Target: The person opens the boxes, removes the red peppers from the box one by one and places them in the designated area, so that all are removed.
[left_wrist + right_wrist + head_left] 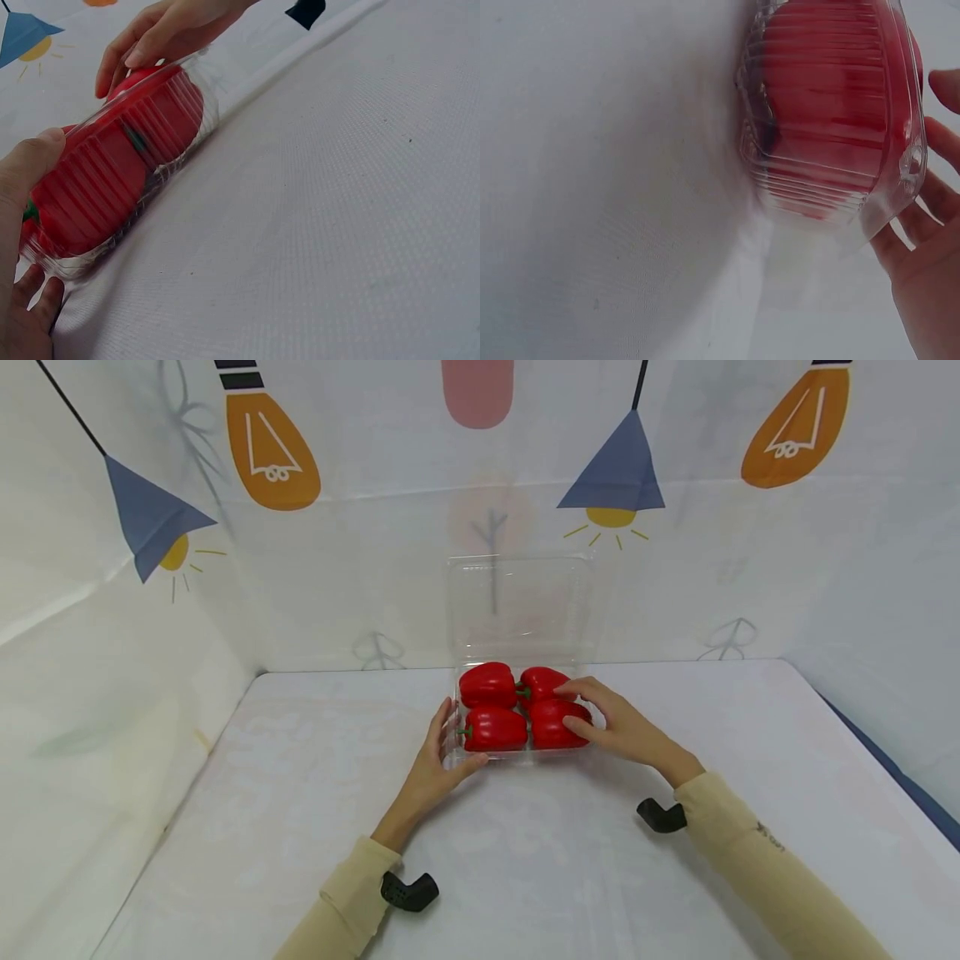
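Four-sided and clear, a plastic container (517, 755) holds several red bell peppers (495, 729) with green stems, in two rows. Its transparent lid (525, 602) stands raised at the back. My left hand (438, 768) grips the container's left side, thumb at the front rim and fingers along the side wall. Over the right end, my right hand (618, 722) holds the front right bell pepper (553, 724) between thumb and fingers, its fingertips close to the back right bell pepper (542, 681). The right wrist view shows that hand's fingers beside the container's ribbed wall (825, 105).
The container stands at the back of a white-covered table (300, 760). Behind it hangs a white cloth (360, 560) printed with lamps and bulbs. Black devices (410, 892) are worn at both wrists, over beige sleeves (348, 893).
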`<state>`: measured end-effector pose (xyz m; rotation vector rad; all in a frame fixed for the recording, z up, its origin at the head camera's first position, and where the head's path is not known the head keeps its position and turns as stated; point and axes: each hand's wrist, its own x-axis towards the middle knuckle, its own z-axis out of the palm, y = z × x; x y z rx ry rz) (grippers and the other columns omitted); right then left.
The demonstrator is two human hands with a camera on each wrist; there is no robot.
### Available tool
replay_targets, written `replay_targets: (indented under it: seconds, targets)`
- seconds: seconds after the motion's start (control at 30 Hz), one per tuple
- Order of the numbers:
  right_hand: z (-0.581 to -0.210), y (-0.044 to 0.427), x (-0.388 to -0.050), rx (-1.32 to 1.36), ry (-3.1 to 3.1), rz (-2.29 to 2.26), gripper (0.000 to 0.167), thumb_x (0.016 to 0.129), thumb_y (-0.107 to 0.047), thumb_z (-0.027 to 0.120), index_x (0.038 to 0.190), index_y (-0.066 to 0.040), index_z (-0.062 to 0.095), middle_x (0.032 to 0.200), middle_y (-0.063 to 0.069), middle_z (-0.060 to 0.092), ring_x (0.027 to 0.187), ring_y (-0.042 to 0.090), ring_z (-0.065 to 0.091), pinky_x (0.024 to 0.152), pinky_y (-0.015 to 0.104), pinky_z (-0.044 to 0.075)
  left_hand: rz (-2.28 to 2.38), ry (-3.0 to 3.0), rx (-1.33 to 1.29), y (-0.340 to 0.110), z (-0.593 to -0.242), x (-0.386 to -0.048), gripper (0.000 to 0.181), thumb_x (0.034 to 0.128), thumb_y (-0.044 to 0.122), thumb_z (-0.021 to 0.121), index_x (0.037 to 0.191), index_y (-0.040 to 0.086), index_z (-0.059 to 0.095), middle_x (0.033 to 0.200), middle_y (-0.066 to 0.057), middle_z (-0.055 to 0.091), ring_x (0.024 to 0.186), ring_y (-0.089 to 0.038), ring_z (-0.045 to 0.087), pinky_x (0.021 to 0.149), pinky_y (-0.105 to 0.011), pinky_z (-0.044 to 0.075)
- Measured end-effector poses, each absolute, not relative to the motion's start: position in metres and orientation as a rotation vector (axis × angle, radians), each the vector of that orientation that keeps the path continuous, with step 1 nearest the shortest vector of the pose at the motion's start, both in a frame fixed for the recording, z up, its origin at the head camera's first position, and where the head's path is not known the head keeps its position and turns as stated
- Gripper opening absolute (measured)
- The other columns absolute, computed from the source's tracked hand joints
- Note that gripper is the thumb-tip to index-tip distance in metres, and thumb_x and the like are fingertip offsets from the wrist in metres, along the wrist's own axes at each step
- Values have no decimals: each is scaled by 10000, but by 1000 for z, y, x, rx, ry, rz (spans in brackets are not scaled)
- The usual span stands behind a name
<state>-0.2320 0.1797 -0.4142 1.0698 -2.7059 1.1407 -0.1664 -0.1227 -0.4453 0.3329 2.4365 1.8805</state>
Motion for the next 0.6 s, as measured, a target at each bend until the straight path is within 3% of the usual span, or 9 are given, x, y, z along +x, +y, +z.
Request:
replay_targets:
  seconds: [0.27,0.6]
  targets:
    - [-416,174,-225,1095,-2769,1150,520,877,-331,662,1350,-279,452,1357,-47,449,1281,179,401,982,475,479,1876,2445,339,-122,-444,-166,952,831,199,716,1527,168,66,1586,-51,170,1437,-256,262,1145,-461,294]
    - [-421,174,-222,1087,-2757,1124,524,854,-346,688,1333,-253,496,1378,-45,418,1316,202,360,1026,522,426,1861,2454,339,-122,-443,-165,953,831,198,713,1527,134,65,1585,-61,174,1433,-266,272,1133,-470,308]
